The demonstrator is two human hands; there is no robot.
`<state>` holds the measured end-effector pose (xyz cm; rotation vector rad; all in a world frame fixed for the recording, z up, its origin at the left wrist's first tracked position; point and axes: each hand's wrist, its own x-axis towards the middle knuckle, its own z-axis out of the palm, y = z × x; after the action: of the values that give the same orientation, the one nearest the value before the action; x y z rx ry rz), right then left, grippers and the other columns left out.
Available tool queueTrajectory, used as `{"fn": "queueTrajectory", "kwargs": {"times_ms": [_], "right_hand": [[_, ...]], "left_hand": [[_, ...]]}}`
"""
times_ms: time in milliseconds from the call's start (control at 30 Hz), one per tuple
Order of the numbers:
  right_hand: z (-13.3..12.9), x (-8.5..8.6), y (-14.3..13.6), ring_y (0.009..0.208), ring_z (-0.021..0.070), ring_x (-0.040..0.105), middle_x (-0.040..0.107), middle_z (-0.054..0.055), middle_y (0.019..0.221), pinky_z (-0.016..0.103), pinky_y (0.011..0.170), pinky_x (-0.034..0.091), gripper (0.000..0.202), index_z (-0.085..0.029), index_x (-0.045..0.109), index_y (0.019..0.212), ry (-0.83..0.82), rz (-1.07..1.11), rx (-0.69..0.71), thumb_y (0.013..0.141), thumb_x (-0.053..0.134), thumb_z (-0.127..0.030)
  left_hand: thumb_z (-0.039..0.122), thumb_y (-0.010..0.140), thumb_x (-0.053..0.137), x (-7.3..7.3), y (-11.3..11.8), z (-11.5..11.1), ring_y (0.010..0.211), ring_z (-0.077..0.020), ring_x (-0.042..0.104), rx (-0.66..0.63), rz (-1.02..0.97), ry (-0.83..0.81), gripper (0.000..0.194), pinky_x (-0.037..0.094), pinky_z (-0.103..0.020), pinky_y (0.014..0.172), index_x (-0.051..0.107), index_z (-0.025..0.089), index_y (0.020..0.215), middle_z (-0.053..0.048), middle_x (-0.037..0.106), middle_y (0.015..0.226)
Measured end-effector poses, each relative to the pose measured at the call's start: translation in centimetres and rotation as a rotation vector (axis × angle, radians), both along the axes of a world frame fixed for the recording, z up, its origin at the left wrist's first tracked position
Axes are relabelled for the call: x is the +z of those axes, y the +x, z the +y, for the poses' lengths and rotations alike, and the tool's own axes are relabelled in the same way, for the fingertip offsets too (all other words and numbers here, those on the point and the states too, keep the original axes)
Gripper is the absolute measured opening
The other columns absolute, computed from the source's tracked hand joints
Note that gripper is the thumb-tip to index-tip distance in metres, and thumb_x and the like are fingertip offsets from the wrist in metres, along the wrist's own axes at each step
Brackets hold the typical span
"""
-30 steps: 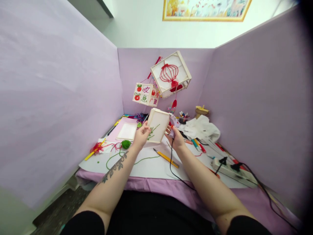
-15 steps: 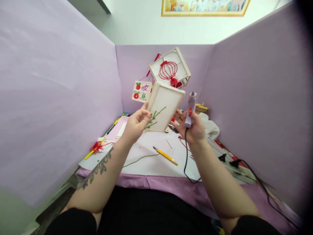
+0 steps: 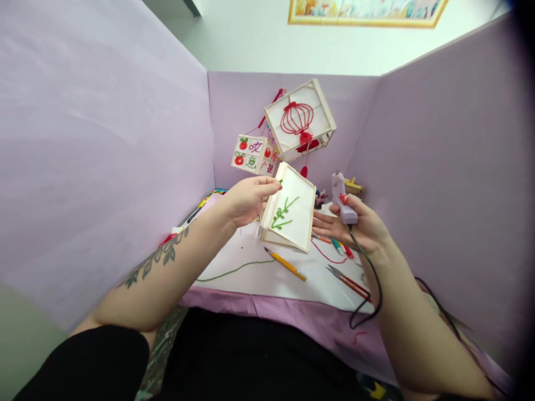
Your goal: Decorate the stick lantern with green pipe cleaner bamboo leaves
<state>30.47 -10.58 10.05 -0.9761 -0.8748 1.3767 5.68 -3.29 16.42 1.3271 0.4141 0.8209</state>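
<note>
Glue gun, one, clasped in right grip; left grip pinches one green snippet.

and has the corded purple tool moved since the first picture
Yes: the corded purple tool has moved to the right in the view, judged against the resting yellow pen-like tool.

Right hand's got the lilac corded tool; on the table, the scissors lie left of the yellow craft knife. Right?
Wrong side: in the head view, the scissors lie right of the yellow craft knife. The right hand does hold the lilac corded tool.
</note>
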Motion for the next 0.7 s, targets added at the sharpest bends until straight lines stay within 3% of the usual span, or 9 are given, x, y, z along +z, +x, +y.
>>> {"fn": "queueTrajectory", "kwargs": {"times_ms": [100, 200, 333, 533, 700], "right_hand": [[-1.5, -1.4, 0.4, 0.106, 0.033, 0.063, 0.069, 0.016, 0.1, 0.056, 0.091, 0.048, 0.048, -0.023, 0.049, 0.063, -0.071, -0.041, -0.001, 0.088, 0.037, -0.062], [-3.4, -3.1, 1.2, 0.105, 0.0325, 0.065, 0.071, 0.016, 0.099, 0.055, 0.094, 0.047, 0.049, -0.023, 0.051, 0.063, -0.141, -0.067, -0.002, 0.087, 0.038, -0.064], [-5.1, -4.8, 3.1, 0.102, 0.0309, 0.068, 0.073, 0.013, 0.1, 0.054, 0.095, 0.048, 0.045, -0.026, 0.058, 0.065, -0.239, 0.016, -0.111, 0.085, 0.04, -0.063], [-5.0, -5.9, 4.7, 0.102, 0.0301, 0.069, 0.074, 0.017, 0.1, 0.054, 0.092, 0.049, 0.044, -0.026, 0.063, 0.066, -0.332, 0.064, -0.221, 0.089, 0.04, -0.056], [-4.0, -6.3, 4.3, 0.107, 0.031, 0.066, 0.074, 0.011, 0.095, 0.056, 0.089, 0.052, 0.037, -0.027, 0.059, 0.067, -0.277, 0.028, -0.304, 0.089, 0.044, -0.053]], "left_hand": [[0.011, 0.079, 0.065, -0.4, 0.5, -1.0, 0.067, -0.0125, 0.061, -0.024, 0.021, -0.101, 0.012, 0.048, -0.037, 0.085, 0.058, 0.012, 0.069, -0.002, 0.064, 0.072], [0.012, 0.076, 0.068, -1.7, 1.4, -1.9, 0.067, -0.012, 0.06, -0.056, 0.055, -0.182, 0.012, 0.049, -0.035, 0.082, 0.059, 0.012, 0.068, -0.001, 0.063, 0.069], [0.01, 0.075, 0.066, -3.4, 3.3, -2.4, 0.074, -0.0145, 0.06, -0.137, 0.092, -0.244, 0.01, 0.05, -0.035, 0.082, 0.061, 0.013, 0.067, -0.002, 0.063, 0.068], [0.01, 0.076, 0.065, -5.2, 6.0, -2.4, 0.065, -0.0144, 0.058, -0.112, 0.118, -0.282, 0.013, 0.049, -0.035, 0.075, 0.059, 0.013, 0.065, 0.0, 0.061, 0.064], [0.011, 0.074, 0.063, -8.1, 7.6, -1.8, 0.057, -0.013, 0.054, -0.021, 0.012, -0.258, 0.014, 0.046, -0.031, 0.069, 0.055, 0.015, 0.062, 0.002, 0.056, 0.057]]}}
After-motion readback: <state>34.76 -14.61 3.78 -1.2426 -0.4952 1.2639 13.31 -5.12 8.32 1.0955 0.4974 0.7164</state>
